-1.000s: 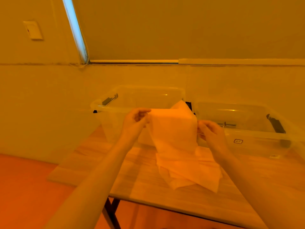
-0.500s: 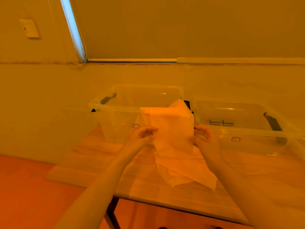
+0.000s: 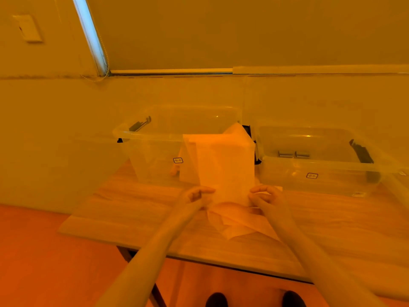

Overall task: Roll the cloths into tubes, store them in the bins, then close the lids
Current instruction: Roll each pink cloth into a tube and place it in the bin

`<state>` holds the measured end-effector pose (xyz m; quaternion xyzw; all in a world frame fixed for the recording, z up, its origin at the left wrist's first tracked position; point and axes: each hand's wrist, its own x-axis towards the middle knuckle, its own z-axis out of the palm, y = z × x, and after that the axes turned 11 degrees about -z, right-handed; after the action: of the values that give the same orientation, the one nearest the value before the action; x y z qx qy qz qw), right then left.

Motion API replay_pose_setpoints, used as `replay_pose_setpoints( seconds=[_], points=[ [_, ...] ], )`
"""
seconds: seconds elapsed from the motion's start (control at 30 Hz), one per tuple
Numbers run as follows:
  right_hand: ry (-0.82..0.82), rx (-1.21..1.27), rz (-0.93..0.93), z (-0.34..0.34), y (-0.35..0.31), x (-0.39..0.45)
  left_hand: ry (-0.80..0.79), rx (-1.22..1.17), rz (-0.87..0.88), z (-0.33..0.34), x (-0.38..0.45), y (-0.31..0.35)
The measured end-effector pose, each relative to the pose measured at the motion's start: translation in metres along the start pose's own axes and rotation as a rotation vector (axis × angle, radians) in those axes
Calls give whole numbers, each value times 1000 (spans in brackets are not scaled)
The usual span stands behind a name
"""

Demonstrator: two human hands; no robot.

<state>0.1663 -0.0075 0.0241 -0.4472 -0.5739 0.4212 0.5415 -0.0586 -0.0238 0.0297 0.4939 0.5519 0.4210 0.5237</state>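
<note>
Both hands point(image 3: 232, 196) pinching cloth point(image 3: 223, 165) edges.

Everything I see is washed in a strong orange-yellow light, so true colours are hard to judge. The cloth point(image 3: 223, 165) looks plain pale peach, with no print that I can make out, and the cloths lying flat beneath it point(image 3: 239, 224) read the same tint. The left bin point(image 3: 152, 151) and right bin point(image 3: 318, 167) are clear plastic, each with black latches and a small white label outlined in dark ink. The table point(image 3: 137, 209) is light wood with a fine streaky grain. The floor point(image 3: 33, 251) is a saturated orange-red. The wall point(image 3: 55, 120) is flat mustard yellow, crossed by one pale blue-white strip point(image 3: 88, 29). My two shoes point(image 3: 217, 300) show black.
</note>
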Motion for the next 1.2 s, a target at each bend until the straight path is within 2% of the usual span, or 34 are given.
replay_pose_setpoints(
  seconds=[0.3, 0.47, 0.67, 1.2],
  points=[
    [22, 22, 10, -10, 18, -8, 65, -99, -28, 0, 0, -31],
    [-25, 48, 0, -12, 28, -19, -17, -172, -25, 2, -2, -41],
    [-42, 96, -2, -14, 30, -24, -29, -197, -34, -1, 1, -49],
    [30, 118, -16, -12, 33, -27, 122, -266, -28, 6, -7, -50]
  ],
)
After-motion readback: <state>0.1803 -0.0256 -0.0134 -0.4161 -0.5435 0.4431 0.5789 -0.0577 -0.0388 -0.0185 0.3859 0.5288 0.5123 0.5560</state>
